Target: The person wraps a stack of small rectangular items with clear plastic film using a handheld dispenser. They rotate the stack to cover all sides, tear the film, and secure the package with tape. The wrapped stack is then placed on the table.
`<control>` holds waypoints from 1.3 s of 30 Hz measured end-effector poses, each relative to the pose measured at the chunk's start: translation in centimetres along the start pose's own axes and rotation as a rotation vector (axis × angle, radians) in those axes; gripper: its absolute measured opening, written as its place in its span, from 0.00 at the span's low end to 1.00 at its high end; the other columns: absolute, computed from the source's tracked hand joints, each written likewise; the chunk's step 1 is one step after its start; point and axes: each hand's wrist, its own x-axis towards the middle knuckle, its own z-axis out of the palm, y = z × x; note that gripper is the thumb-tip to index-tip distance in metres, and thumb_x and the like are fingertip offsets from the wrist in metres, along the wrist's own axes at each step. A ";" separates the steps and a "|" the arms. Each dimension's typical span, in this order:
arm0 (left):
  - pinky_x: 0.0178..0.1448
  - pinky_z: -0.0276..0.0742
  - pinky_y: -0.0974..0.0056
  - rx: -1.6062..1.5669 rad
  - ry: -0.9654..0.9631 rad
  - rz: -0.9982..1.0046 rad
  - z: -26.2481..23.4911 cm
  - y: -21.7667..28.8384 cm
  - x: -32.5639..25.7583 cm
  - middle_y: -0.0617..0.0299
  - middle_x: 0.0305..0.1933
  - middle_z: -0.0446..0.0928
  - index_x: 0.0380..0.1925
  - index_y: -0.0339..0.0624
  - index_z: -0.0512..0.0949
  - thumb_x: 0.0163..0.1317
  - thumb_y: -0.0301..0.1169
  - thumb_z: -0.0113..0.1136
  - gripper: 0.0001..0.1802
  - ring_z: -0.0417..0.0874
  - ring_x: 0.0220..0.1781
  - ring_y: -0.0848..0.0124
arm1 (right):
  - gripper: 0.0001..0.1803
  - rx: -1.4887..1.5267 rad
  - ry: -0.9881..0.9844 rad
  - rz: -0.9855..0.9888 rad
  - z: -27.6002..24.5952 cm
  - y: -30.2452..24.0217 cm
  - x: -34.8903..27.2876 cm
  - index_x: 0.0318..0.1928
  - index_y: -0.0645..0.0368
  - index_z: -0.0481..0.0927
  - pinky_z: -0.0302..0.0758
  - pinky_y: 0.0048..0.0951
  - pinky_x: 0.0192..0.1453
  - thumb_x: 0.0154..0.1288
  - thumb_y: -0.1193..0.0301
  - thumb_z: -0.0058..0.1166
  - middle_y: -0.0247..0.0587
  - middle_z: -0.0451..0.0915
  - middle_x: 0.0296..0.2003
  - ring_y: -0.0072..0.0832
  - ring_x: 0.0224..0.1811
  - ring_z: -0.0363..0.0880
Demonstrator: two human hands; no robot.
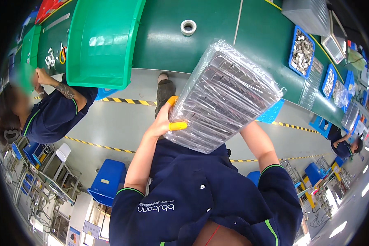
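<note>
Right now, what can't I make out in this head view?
All in the head view:
1. Right hand: hidden behind the wrapped stack.
2. Left hand: some fingers hidden by the stack.
3. The stack's contents: blurred by shiny, creased wrap.
4. Green bin: far end cut off by the top edge.
5. White bits at left: too small to identify.

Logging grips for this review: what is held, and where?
A plastic-wrapped bundle, held at its left edge by the left hand; the right hand is hidden behind it.

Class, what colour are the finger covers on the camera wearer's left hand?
The finger covers are yellow-orange, best seen in the head view.
</note>
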 end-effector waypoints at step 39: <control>0.63 0.54 0.65 0.177 -0.168 0.083 0.4 0.5 -2.4 0.57 0.55 0.59 0.59 0.37 0.55 0.42 0.34 0.69 0.45 0.59 0.60 0.68 | 0.26 0.054 0.394 0.027 6.6 -1.0 3.9 0.54 0.52 0.69 0.77 0.37 0.46 0.59 0.53 0.51 0.44 0.72 0.47 0.39 0.52 0.71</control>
